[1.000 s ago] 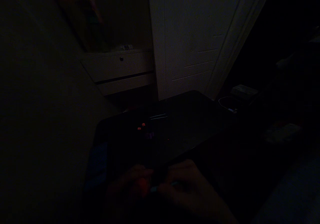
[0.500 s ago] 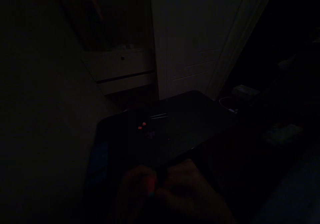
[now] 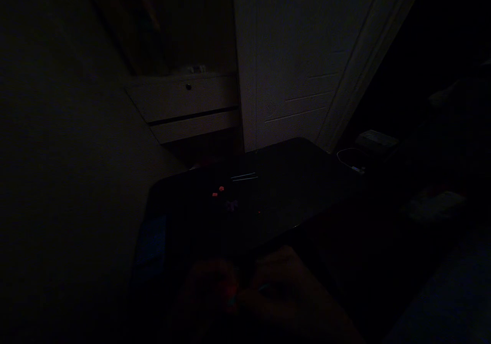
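The scene is very dark. My left hand [image 3: 207, 287], low in the middle of the view, is closed around a small red and teal piece [image 3: 231, 299] whose kind I cannot make out. Right beside it my right hand [image 3: 286, 282] is closed, its fingertips at the piece. A thin pale sliver [image 3: 263, 286] shows between the right hand's fingers; its kind is unclear. Beyond the hands, two small orange pieces [image 3: 221, 188] and a purple cross-like piece [image 3: 231, 206] lie on the black table [image 3: 291, 180].
Two thin pale sticks [image 3: 244, 177] lie behind the purple piece. A tiny red dot [image 3: 259, 212] is to its right. A blue flat thing [image 3: 151, 244] lies at the table's left. A drawer unit [image 3: 187, 98] and a pale door [image 3: 291, 78] stand behind; a white cable [image 3: 347, 154] is at right.
Both hands have shifted slightly at the piece, and the pale sliver in the right hand now shows. The pieces on the table have stayed put.
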The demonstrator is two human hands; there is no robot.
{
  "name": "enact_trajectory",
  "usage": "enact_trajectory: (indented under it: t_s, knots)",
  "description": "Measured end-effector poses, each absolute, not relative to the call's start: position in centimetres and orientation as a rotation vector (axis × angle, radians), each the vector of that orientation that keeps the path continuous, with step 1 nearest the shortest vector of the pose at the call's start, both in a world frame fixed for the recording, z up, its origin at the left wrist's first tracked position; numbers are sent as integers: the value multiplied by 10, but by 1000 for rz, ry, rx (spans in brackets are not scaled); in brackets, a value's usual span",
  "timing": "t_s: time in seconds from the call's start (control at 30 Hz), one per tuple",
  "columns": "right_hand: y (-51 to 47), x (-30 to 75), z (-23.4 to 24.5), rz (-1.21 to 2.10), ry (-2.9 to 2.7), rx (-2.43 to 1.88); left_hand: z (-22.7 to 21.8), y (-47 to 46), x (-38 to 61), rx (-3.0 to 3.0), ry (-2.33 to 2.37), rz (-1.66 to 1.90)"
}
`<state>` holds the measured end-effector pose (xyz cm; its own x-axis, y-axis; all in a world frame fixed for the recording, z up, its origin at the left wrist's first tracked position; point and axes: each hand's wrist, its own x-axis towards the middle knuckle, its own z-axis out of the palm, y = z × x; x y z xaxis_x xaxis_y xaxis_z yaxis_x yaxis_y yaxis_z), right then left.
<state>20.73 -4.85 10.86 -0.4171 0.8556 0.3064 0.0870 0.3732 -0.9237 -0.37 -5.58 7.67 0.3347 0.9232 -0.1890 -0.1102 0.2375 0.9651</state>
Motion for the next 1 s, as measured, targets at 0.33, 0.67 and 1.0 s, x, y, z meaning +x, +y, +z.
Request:
enact_trajectory:
  t_s: [0.33, 0.67, 1.0]
  knots:
    - [-53, 202, 105, 1121, -1716, -853, 81, -51, -10, 1135, 914, 865]
    - [-60, 202, 104, 1066, -1725, -947, 79, -59, -12, 1138, 929, 897]
    - [-56, 201, 106, 1030, -1738, -937, 66, -64, -19, 1195, 882, 881]
